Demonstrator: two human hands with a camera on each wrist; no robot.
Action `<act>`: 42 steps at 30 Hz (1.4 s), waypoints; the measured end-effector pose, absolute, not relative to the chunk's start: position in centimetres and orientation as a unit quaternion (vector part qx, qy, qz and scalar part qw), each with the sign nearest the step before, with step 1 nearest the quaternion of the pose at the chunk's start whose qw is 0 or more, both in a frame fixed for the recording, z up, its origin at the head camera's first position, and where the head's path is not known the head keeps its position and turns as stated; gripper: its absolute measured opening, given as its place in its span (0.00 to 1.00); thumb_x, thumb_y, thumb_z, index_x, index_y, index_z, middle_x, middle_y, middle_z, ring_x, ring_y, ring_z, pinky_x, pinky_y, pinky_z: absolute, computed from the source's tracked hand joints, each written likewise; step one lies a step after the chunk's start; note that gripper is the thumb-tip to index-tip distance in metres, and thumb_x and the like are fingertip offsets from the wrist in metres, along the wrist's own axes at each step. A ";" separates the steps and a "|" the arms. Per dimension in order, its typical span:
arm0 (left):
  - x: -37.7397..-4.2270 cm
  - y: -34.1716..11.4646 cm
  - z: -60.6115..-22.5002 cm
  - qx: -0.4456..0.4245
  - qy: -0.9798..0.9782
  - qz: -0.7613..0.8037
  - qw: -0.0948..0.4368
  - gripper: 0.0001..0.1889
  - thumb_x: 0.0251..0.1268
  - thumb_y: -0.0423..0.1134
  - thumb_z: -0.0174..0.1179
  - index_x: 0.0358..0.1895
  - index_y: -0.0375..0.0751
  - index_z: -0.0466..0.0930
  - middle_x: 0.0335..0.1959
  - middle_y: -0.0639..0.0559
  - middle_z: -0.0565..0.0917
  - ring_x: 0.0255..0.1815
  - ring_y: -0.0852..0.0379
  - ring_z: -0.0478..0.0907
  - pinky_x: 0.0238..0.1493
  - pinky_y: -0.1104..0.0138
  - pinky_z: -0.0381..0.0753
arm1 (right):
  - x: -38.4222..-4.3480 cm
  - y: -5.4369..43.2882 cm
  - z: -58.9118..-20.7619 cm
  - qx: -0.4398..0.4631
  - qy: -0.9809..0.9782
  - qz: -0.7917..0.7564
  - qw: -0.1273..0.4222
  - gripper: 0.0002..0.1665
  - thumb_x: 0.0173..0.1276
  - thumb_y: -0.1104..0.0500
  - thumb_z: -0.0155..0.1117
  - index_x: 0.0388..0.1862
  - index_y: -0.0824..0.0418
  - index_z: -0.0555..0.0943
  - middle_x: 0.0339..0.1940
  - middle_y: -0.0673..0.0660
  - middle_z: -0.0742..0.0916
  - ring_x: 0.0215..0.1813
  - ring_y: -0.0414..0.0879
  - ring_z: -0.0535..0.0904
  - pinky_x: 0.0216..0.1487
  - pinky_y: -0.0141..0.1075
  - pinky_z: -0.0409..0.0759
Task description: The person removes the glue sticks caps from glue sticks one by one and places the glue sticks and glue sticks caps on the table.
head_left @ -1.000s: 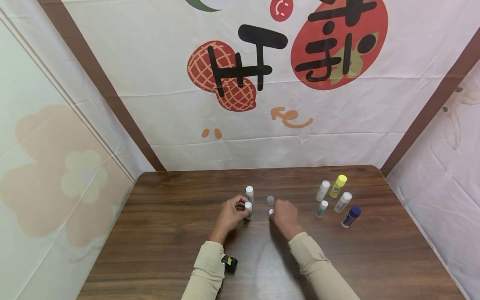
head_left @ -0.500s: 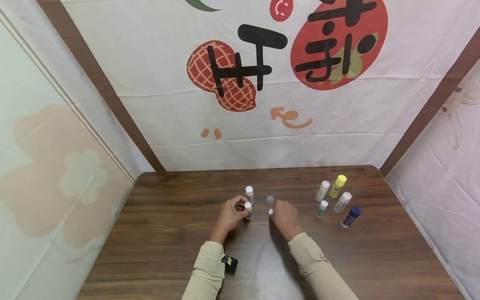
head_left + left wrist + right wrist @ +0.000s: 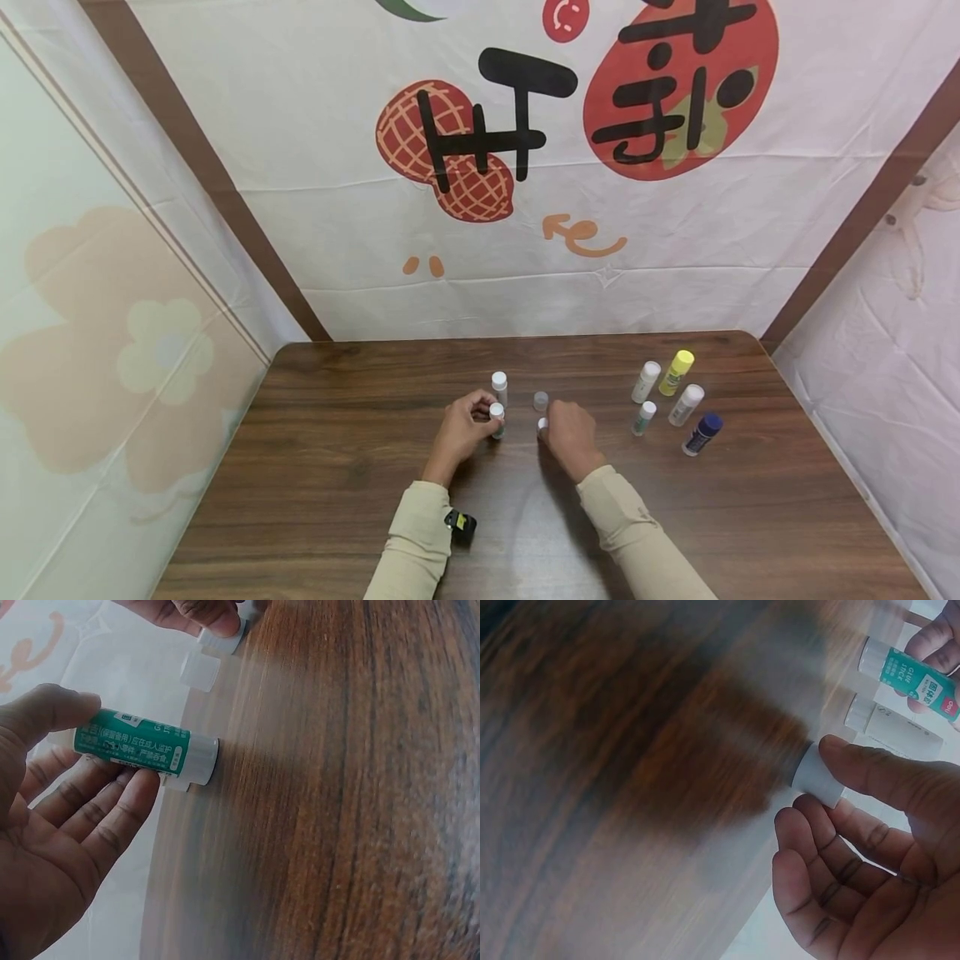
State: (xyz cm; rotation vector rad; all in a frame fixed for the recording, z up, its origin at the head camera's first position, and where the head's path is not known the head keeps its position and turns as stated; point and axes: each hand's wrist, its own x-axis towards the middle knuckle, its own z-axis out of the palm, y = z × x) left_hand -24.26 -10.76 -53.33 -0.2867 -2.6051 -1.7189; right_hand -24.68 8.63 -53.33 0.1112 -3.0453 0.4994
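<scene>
My left hand [image 3: 459, 432] holds a small green-labelled glue stick [image 3: 139, 741] upright between thumb and fingers, its white end down at the table. In the head view its white top [image 3: 497, 410] shows above the fingers. Just behind it stands a white glue stick [image 3: 500, 388], partly covered by the hand. To the right, my right hand [image 3: 573, 435] pinches a short white cap [image 3: 819, 777] between thumb and index finger, low at the tabletop. A translucent cap [image 3: 541, 401] sits a little behind that hand; in the left wrist view it lies between both hands.
At the right of the brown wooden table [image 3: 337, 500] stand several more glue sticks: a yellow one [image 3: 677, 372], a dark blue one [image 3: 702, 434], a small green-labelled one [image 3: 643, 418] and white ones [image 3: 686, 405]. A printed white curtain [image 3: 450, 300] hangs behind the table.
</scene>
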 end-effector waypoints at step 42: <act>-23.9 -10.3 -53.1 -0.079 -0.841 -0.535 0.014 0.10 0.54 0.25 0.65 0.38 0.40 0.78 0.38 0.48 0.87 0.43 0.55 0.83 0.40 0.63 0.81 | -24.7 8.6 -53.2 0.035 -0.987 0.159 0.019 0.15 0.47 0.61 0.72 0.12 0.57 0.74 0.21 0.61 0.84 0.26 0.55 0.82 0.23 0.48 0.78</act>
